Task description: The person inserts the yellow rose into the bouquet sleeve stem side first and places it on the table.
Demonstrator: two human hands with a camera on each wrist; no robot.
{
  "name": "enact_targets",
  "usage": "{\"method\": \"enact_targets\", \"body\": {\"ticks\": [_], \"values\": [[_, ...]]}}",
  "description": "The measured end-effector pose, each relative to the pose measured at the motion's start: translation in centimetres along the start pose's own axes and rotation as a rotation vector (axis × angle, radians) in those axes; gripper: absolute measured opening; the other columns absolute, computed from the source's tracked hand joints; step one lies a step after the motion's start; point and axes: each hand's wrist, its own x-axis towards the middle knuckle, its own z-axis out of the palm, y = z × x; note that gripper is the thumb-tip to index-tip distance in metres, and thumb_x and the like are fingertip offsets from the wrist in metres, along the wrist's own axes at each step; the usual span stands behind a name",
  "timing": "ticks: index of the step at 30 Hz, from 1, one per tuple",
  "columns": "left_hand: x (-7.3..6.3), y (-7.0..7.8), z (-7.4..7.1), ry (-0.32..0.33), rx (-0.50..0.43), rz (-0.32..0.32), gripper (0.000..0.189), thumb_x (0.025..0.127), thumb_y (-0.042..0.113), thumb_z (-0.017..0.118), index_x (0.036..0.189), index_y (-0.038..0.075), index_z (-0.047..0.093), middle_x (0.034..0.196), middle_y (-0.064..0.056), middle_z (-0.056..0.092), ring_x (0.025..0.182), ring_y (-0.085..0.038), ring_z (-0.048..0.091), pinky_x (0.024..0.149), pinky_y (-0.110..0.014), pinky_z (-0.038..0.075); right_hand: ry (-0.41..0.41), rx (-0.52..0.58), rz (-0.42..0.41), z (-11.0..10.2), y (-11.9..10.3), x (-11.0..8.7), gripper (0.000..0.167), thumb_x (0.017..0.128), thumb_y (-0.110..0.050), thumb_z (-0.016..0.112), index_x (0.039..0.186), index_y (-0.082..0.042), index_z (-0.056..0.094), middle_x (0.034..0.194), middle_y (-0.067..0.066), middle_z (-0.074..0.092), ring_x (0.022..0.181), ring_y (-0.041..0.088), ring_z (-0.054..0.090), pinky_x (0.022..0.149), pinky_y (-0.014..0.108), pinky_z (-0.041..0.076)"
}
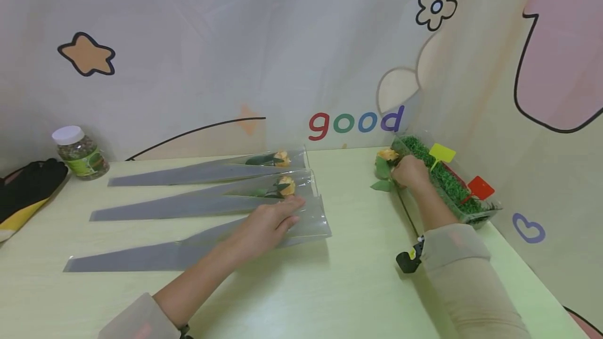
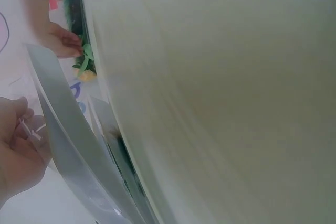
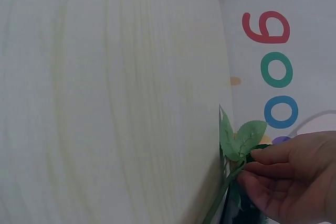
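My right hand pinches the stem of a yellow-orange rose at the right of the table, close beside a box of green grass. The rose's leaves stand out by the fingertips in the right wrist view. My left hand pinches the clear film at the wide end of the nearest grey flower sleeve; in the left wrist view this sleeve is lifted at its mouth. Two more sleeves, a middle one and a far one, lie behind it, each with a yellow rose inside.
The clear box of green grass holds a yellow tag and a red tag. At the far left stands a white-lidded jar beside a black and yellow cloth item. A printed curtain hangs behind the table.
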Motion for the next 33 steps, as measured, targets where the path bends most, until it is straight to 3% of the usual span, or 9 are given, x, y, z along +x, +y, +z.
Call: {"method": "enact_targets", "body": {"ticks": [7, 19, 24, 27, 30, 33], "values": [[0.1, -0.2, 0.1, -0.002, -0.020, -0.010, 0.042, 0.094, 0.010, 0.054, 0.134, 0.001, 0.047, 0.137, -0.012, 0.045, 0.129, -0.026, 0.036, 0.103, -0.040, 0.032, -0.007, -0.033, 0.013, 0.7, 0.2, 0.7, 0.041, 0.086, -0.015, 0.058, 0.046, -0.012, 0.048, 0.046, -0.001, 0.045, 0.054, 0.020, 0.047, 0.058, 0.032, 0.041], [0.1, -0.1, 0.2, -0.002, -0.019, -0.013, 0.042, 0.094, 0.010, 0.054, 0.134, 0.002, 0.048, 0.137, -0.012, 0.045, 0.129, -0.026, 0.036, 0.102, -0.040, 0.033, 0.025, 0.021, 0.025, 1.6, 0.4, 1.1, 0.039, 0.083, -0.014, 0.058, 0.047, -0.016, 0.042, 0.046, -0.002, 0.040, 0.052, 0.019, 0.044, 0.052, 0.030, 0.039], [0.1, -0.1, 0.2, -0.003, -0.017, -0.017, 0.042, 0.094, 0.011, 0.054, 0.134, 0.002, 0.048, 0.137, -0.011, 0.046, 0.129, -0.025, 0.037, 0.102, -0.039, 0.033, 0.027, 0.023, 0.001, 1.2, 0.6, 0.9, 0.038, 0.082, -0.015, 0.058, 0.045, -0.016, 0.046, 0.045, -0.002, 0.047, 0.058, 0.021, 0.050, 0.072, 0.041, 0.045], [0.1, -0.1, 0.2, -0.004, -0.011, -0.023, 0.041, 0.094, 0.011, 0.054, 0.134, 0.003, 0.048, 0.136, -0.010, 0.047, 0.129, -0.024, 0.037, 0.102, -0.038, 0.033, 0.021, 0.039, -0.032, 0.9, 0.5, 0.8, 0.036, 0.081, -0.013, 0.057, 0.046, -0.013, 0.050, 0.045, -0.003, 0.050, 0.056, 0.019, 0.052, 0.071, 0.040, 0.044], [0.2, -0.1, 0.2, -0.001, -0.006, -0.028, 0.041, 0.094, 0.012, 0.055, 0.134, 0.003, 0.049, 0.136, -0.009, 0.047, 0.129, -0.023, 0.037, 0.102, -0.038, 0.033, 0.003, 0.110, -0.056, 0.6, 0.0, 0.6, 0.026, 0.082, -0.013, 0.057, 0.058, -0.004, 0.064, 0.049, -0.001, 0.057, 0.051, 0.014, 0.057, 0.064, 0.035, 0.045], [0.2, -0.1, 0.1, 0.003, -0.002, -0.030, 0.042, 0.094, 0.011, 0.055, 0.134, 0.003, 0.048, 0.136, -0.009, 0.047, 0.129, -0.022, 0.037, 0.102, -0.038, 0.033, -0.010, 0.196, -0.066, 0.3, -0.8, 0.3, 0.021, 0.084, -0.013, 0.060, 0.086, 0.005, 0.071, 0.058, 0.004, 0.065, 0.051, 0.011, 0.061, 0.069, 0.037, 0.049]]}}
